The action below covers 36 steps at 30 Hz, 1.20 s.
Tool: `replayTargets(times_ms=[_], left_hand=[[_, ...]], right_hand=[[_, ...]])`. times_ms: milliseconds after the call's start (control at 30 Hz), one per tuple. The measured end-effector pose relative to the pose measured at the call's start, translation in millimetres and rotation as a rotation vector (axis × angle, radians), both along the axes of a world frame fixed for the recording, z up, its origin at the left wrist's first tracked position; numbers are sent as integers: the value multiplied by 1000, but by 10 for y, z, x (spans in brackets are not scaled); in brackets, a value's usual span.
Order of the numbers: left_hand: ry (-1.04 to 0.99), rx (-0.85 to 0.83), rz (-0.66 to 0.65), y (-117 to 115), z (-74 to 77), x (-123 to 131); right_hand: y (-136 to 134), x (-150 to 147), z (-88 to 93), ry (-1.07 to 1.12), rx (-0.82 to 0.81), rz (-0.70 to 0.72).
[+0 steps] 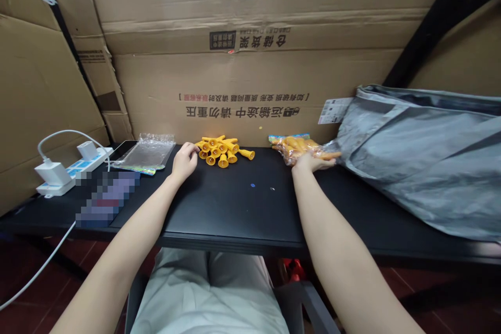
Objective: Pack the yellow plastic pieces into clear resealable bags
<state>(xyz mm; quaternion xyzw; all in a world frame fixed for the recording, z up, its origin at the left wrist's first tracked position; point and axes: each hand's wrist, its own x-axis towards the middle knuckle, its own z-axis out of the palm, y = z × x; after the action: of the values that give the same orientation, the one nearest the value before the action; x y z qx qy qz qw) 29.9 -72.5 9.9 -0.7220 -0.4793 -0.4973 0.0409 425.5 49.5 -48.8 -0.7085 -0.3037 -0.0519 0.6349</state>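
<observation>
Yellow trumpet-shaped plastic pieces (219, 152) lie heaped against the cardboard, most with their flared ends toward me. At the left edge of this heap is my left hand (185, 159), its fingers curled in; whatever is between the fingertips is hidden. Farther right, my right hand (309, 163) grips the near side of a clear plastic packet (291, 147) holding more of the yellow pieces. Part of that hand is covered by the packet, and some fingers reach out to the right beneath a yellow piece at its end.
A large grey bag (415, 151) stands on the right of the black table (235, 209). To the left are a flat clear plastic wrapper (151, 152), a white power strip (88, 163) with chargers, a cable and a blurred-out item (107, 201). Cardboard (250, 75) walls the back.
</observation>
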Motion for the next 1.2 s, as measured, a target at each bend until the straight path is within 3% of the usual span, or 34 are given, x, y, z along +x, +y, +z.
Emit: replayTargets(times_ms=[100, 167, 367, 500, 700, 967, 1200], left_hand=[[-5, 15, -9, 6, -5, -2], [-5, 21, -15, 10, -8, -3], [-7, 14, -16, 7, -6, -6], [-5, 13, -11, 10, -9, -9], [-11, 14, -13, 6, -6, -9], [4, -13, -10, 7, -1, -9], [5, -49, 6, -9, 12, -1]], right_hand=[[-21, -44, 34, 253, -4, -165], [-47, -86, 81, 240, -3, -176], [-251, -247, 227, 172, -55, -75], [-416, -337, 279, -14, -141, -68], [-561, -456, 319, -284, -229, 103], [-589, -446, 329, -358, -514, 207], [-576, -372, 232, -370, -388, 186]])
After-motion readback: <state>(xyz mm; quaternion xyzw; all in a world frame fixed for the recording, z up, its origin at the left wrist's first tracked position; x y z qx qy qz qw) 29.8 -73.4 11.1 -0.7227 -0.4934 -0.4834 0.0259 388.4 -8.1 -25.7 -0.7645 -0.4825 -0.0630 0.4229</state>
